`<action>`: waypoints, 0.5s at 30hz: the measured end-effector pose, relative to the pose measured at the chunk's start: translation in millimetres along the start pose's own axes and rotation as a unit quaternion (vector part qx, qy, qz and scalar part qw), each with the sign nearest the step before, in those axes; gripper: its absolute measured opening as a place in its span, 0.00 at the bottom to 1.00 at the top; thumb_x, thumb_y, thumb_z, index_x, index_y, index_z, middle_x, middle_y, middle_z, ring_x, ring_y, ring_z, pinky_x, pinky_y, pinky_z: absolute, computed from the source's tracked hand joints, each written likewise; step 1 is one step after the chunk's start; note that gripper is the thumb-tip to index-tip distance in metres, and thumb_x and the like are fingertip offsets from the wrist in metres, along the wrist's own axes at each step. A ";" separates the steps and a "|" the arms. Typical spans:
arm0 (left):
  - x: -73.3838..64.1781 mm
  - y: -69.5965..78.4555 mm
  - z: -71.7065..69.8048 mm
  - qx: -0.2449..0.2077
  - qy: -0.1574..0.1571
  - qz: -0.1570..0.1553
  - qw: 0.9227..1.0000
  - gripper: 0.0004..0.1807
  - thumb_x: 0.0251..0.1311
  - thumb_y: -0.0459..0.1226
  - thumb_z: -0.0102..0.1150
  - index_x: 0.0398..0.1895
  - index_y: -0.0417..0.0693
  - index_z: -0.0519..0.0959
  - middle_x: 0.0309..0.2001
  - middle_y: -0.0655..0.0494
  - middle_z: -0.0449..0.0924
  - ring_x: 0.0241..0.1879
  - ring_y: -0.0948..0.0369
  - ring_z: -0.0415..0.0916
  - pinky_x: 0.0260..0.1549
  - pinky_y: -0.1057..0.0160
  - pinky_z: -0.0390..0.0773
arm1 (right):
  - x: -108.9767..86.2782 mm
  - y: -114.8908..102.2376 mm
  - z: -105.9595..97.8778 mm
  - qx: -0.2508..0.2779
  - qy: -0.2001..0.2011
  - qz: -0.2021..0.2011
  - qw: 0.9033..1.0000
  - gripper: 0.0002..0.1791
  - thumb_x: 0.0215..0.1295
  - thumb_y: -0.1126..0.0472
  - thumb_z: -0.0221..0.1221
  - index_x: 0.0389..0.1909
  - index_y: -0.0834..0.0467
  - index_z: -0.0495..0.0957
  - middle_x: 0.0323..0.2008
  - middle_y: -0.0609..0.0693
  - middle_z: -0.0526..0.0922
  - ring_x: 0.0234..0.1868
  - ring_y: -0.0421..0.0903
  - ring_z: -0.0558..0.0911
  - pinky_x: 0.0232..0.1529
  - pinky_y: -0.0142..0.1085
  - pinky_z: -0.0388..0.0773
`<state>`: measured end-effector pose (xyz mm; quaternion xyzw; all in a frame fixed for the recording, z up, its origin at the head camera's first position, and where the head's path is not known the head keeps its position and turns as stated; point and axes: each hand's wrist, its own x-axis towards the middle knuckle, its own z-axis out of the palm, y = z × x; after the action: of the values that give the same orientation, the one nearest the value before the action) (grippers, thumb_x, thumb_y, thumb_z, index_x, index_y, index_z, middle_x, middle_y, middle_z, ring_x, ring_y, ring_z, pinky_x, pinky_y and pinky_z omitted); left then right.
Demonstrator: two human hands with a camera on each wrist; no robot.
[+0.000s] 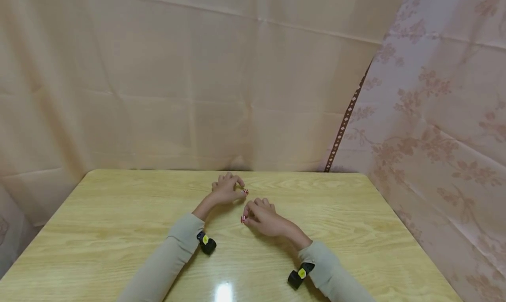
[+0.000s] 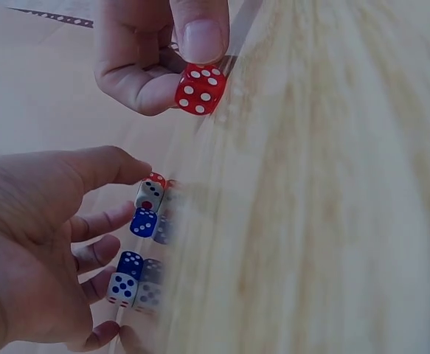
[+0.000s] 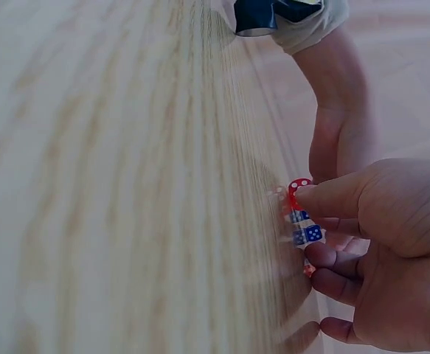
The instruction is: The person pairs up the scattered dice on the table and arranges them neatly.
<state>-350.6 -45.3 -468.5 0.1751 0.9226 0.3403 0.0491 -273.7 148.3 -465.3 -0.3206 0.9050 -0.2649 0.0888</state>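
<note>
My left hand (image 1: 226, 192) is low over the far middle of the table, its thumb and index finger curved around small dice. In the left wrist view the thumb tip is right at a red die (image 2: 155, 178), beside a white die (image 2: 149, 194) and a blue die (image 2: 142, 223). Another blue die (image 2: 130, 262) and a white die (image 2: 122, 288) are beyond a small gap, near the other fingers. My right hand (image 1: 265, 217), nearer me, pinches a red die (image 2: 200, 90) with white dots between thumb and index finger.
The pale wooden table (image 1: 118, 249) is glossy and mirrors the dice. Beige curtain (image 1: 178, 82) hangs along its far edge, and floral cloth (image 1: 442, 139) hangs on the right. A black wrist camera (image 1: 207, 244) is strapped at the left cuff, another camera (image 1: 299, 275) at the right.
</note>
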 end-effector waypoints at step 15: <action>6.1 5.7 10.8 0.040 0.000 -0.028 0.999 0.09 0.62 0.46 0.66 0.37 0.55 0.78 0.50 0.50 0.71 0.51 0.48 0.62 0.55 0.39 0.55 | -2.3 2.3 0.3 -0.002 -0.004 -0.004 1.000 0.04 0.75 0.58 0.57 0.44 0.53 0.74 0.39 0.48 0.70 0.43 0.45 0.60 0.44 0.41 0.52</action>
<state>-352.4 -32.5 -473.0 0.1508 0.9401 0.3014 0.0520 -273.0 151.1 -466.8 -0.3256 0.9038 -0.2626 0.0903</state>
